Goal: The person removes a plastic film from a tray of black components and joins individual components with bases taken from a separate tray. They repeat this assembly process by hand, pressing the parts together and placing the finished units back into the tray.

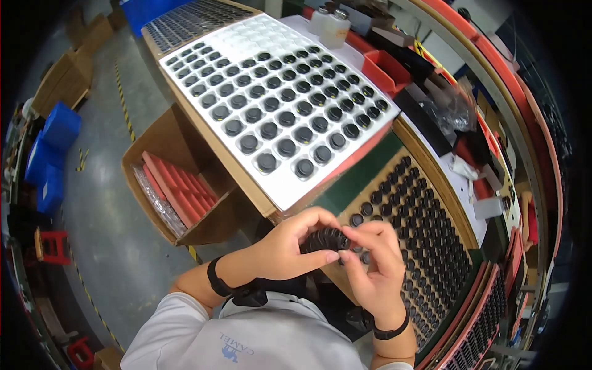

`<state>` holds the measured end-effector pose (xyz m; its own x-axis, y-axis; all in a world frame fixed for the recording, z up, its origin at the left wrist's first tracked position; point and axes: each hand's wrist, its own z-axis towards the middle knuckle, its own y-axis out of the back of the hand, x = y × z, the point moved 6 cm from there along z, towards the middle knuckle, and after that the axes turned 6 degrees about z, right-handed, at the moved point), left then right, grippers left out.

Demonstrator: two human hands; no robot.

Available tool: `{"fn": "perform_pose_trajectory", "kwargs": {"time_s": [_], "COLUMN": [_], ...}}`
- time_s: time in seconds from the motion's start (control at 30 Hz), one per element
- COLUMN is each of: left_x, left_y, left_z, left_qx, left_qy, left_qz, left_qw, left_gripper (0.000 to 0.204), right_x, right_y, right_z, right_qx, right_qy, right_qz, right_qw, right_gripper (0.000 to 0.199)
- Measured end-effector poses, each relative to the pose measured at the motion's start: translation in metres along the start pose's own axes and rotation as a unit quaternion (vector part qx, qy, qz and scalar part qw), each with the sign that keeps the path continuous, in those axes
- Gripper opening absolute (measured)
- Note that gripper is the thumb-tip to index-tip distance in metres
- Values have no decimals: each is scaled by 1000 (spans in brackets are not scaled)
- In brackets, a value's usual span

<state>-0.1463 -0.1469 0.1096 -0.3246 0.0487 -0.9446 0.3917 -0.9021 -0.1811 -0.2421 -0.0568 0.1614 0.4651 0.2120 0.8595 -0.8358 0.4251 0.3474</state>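
Observation:
My left hand (280,250) is wrapped round a row of black round parts (322,240), pressed side by side in front of my chest. At the right end of that row my right hand (377,271) closes thumb and fingertips on a black round part; the fingertips partly hide it. Beyond my hands lies a white moulded tray (280,188), many of its pockets filled with black round caps (285,147). The pockets at its far end hold no caps. On the right, a brown board (345,280) carries rows of similar small black parts (425,231).
An open cardboard box (139,163) with red dividers (179,185) stands left of the bench. A dark filled tray (191,24) lies beyond the white one. Clear bottles (333,28), a red bin (385,71) and plastic bags (453,108) crowd the right side. Blue crates (58,129) sit far left.

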Motion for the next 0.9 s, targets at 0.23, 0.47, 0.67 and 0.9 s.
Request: {"fn": "perform_pose_trajectory", "kwargs": {"time_s": [0.23,0.47,0.67,0.9], "left_x": [57,83,80,84], "left_y": [-22,-28,-21,-7], "left_z": [-25,-23,-14,-17], "left_qx": [139,109,8,27], "left_qy": [231,267,256,234], "left_qz": [-15,-130,-306,-173], "left_qw": [963,949,917,956], "left_gripper": [24,29,27,18], "right_x": [-35,-75,-88,-118], "right_y": [8,11,53,50], "right_z": [-51,-76,-34,6], "right_qx": [-1,-63,-35,-17], "right_qy": [-92,-328,-194,-101], "right_qz": [0,323,-95,-353], "right_qw": [996,886,976,930], "right_gripper": [31,26,21,18]}}
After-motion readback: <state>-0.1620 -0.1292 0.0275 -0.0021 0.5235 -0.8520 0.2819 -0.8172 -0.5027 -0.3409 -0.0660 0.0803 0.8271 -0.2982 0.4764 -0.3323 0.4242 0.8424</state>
